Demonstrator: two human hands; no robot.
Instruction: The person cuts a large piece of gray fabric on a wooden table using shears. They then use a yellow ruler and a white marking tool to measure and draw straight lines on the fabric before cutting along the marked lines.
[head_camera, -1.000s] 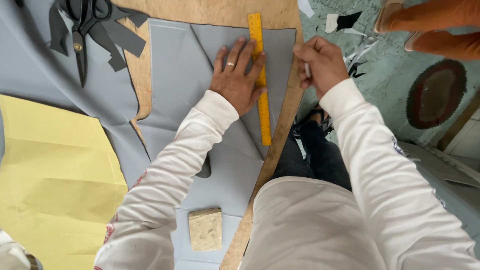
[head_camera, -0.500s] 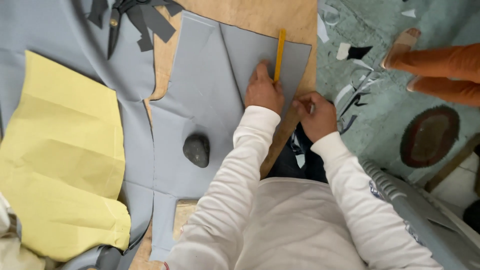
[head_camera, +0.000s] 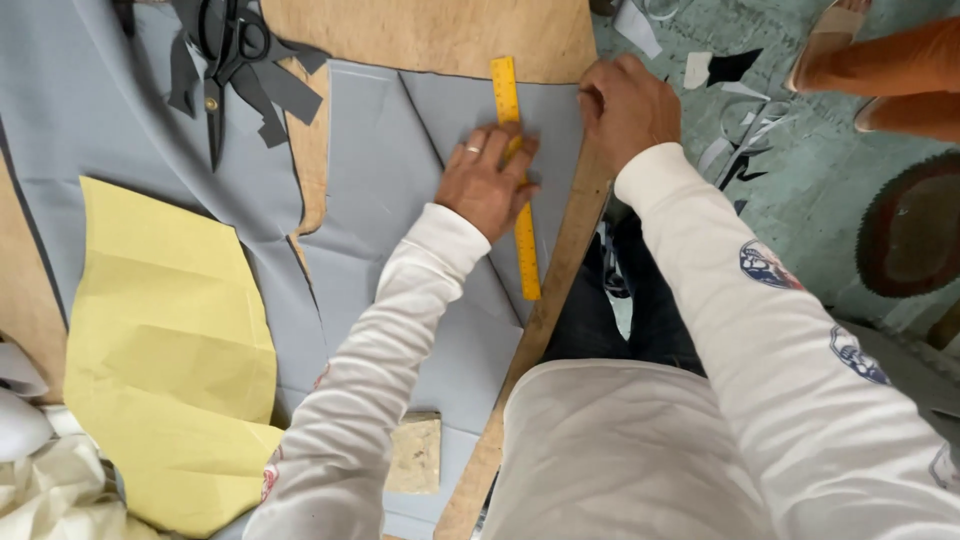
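Pressing flat on one yellow ruler (head_camera: 518, 180), left hand (head_camera: 487, 183) spread open, right hand (head_camera: 622, 103) closed at grey fabric piece (head_camera: 390, 190) edge, one black scissors (head_camera: 225, 60) near board's (head_camera: 440, 35) far-left corner.

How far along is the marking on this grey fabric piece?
Done: grey fabric piece lies cut out and spread on the board; scissors lie set aside among offcuts. In hand: left hand presses the yellow ruler flat; right hand is closed at the fabric's far edge, whatever it holds hidden. Left: no drawn line is visible along the ruler.
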